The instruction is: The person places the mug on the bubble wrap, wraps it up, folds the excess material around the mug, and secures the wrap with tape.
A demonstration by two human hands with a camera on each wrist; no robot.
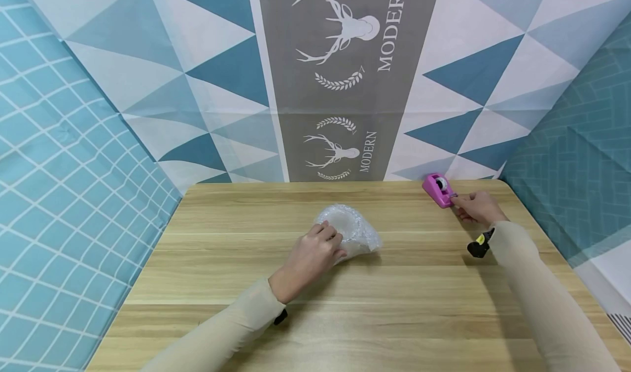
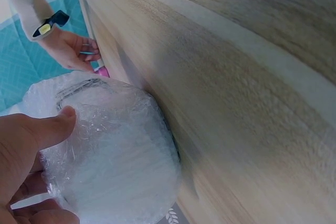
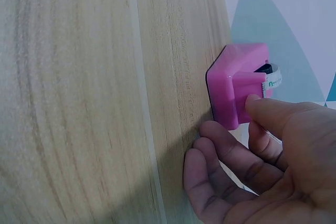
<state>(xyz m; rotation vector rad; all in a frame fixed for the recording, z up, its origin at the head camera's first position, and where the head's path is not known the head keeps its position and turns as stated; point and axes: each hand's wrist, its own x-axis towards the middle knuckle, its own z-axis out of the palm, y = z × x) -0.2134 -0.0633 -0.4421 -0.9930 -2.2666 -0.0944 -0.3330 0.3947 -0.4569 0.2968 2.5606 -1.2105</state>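
Note:
My left hand [image 1: 313,254] grips the near left side of a rounded bundle of clear bubble wrap [image 1: 357,229] at the middle of the table. In the left wrist view, the thumb presses on the wrap, with fingers curled beneath its edge; the layers blur what is inside. Toward the far right, my right hand [image 1: 478,207] is at the front of a pink tape dispenser [image 1: 436,190]. The right wrist view has the thumb and forefinger pinching by the serrated cutter, just below the white tape roll [image 3: 274,77]; the tape end is hidden by the thumb.
The wooden table [image 1: 345,317] ends at a patterned backdrop [image 1: 340,98] behind the dispenser. Blue tiled-pattern cloth [image 1: 64,196] hangs at the left and teal cloth [image 1: 581,153] at the right. A black wrist camera [image 1: 478,247] is strapped to the right wrist.

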